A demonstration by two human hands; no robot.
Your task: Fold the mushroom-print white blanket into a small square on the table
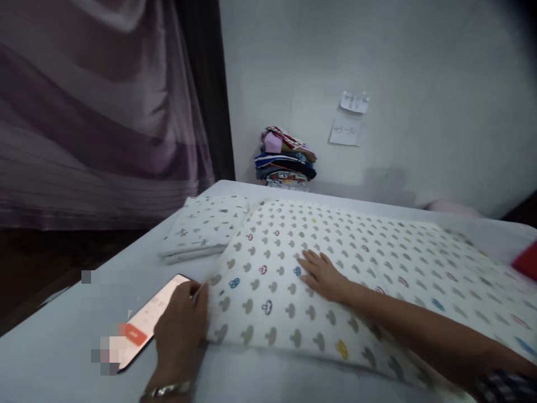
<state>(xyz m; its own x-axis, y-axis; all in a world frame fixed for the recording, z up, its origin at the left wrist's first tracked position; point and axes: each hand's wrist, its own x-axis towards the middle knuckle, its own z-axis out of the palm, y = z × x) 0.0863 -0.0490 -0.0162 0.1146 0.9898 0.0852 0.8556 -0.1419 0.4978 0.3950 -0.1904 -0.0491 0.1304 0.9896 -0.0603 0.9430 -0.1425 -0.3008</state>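
A white cloth [293, 240] printed with small grey and coloured mushrooms lies spread over the table. My left hand [181, 322] is closed at its left edge, thumb and fingers pinching the fabric there. Resting flat on top of the cloth, fingers spread, is my right hand [325, 277]. A phone [151, 313] with a lit screen lies beside my left hand, which partly covers it. Just behind it sits a folded white cloth [210, 224] with a small scattered print.
The pale table [67, 347] stands near a wall bearing two paper notes [348, 120]. A stack of folded clothes [287, 157] rises beyond the far edge. A purplish curtain [96, 112] hangs at left. Something red [526, 260] shows at the right edge.
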